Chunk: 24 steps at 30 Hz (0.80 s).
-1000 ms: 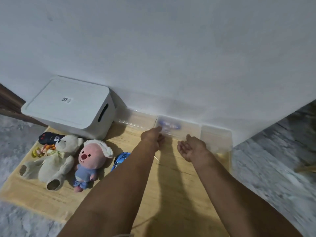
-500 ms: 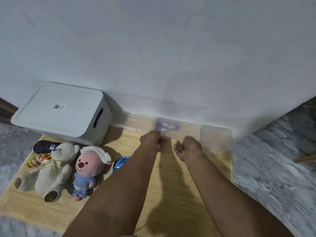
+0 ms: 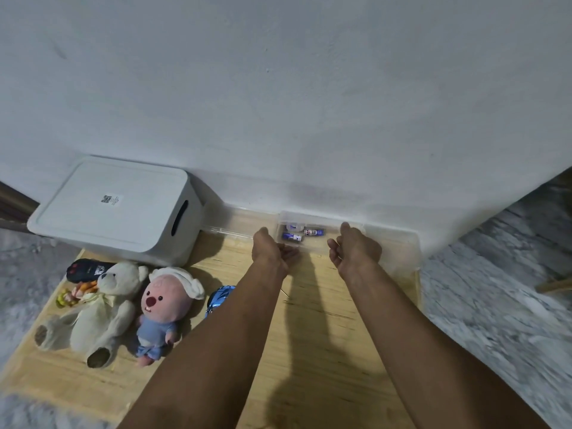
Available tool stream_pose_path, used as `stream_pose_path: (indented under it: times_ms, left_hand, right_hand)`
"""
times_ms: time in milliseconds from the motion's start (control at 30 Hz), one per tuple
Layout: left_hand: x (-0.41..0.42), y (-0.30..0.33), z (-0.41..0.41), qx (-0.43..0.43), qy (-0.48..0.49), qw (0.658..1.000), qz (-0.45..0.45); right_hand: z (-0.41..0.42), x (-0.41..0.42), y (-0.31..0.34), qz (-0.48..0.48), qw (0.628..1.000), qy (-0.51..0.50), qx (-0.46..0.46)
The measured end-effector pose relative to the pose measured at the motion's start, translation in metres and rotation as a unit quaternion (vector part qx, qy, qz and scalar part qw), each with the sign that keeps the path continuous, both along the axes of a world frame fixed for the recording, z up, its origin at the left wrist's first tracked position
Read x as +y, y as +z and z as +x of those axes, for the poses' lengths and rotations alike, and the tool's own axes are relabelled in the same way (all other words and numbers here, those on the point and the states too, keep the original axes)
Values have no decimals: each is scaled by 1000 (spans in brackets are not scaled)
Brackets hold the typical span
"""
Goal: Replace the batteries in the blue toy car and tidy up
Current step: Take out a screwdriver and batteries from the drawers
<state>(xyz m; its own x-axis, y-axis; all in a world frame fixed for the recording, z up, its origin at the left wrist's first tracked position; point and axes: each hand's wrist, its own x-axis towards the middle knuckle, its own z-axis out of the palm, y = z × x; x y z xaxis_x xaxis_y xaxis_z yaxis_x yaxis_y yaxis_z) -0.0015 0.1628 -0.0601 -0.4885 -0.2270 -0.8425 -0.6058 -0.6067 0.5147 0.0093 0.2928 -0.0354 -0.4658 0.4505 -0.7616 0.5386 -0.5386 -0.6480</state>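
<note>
A small clear plastic box [image 3: 322, 218] stands against the wall at the table's far edge, with several small batteries [image 3: 313, 232] lying inside. My left hand [image 3: 270, 252] has its fingers curled at the box's front left corner. My right hand [image 3: 356, 249] grips the box's right end, fingers over the rim. The blue toy car [image 3: 219, 298] lies on the wooden table [image 3: 312, 335] beside the pink plush, mostly hidden behind my left forearm.
A white lidded storage bin [image 3: 117, 212] sits at the back left. In front of it lie a cream teddy bear [image 3: 99, 308], a pink plush [image 3: 164, 308], a black remote [image 3: 86, 267] and a small figure [image 3: 66, 300]. A longer clear tray [image 3: 399, 252] runs along the wall.
My right hand has moved right and up onto the box's right end. My left hand stays at the box's left corner. The camera has shifted slightly.
</note>
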Motion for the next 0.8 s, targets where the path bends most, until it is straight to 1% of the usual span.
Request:
stream_pose_path:
  times_ms: [100,200,300,367,400,433,500,600,633,700,800]
  left_hand:
    - [0,5,2,-10,-77,996,-42]
    - [-3,12,-1,-14,-133,989,-57]
    - [-8,15,-5,-14,-147,986,-73]
    - [-9,12,-5,-13,-156,981,-114]
    - [-9,9,-5,-11,-168,974,-149]
    - [-10,4,-5,-12,-185,965,-188]
    - [-11,-7,-6,-9,-226,937,-266]
    - [-11,-6,3,41,-307,875,-371]
    - [-11,-4,8,62,-329,850,-407]
    - [-12,-2,16,95,-360,798,-474]
    - [-17,-6,27,134,-422,729,-522]
  right_hand:
    - [-4,3,7,18,998,16,51]
    - [-2,5,3,85,990,68,89]
    - [4,4,-10,169,974,118,92]
    - [8,2,-20,209,960,160,98]
    - [9,0,-26,243,945,195,102]
    - [9,-1,-33,286,921,241,106]
    - [8,-4,-40,374,854,340,124]
    - [-3,-9,-40,466,751,447,140]
    - [-8,-11,-41,480,723,477,138]
    - [-16,-14,-40,485,683,530,127]
    - [-27,-22,-40,491,626,596,109]
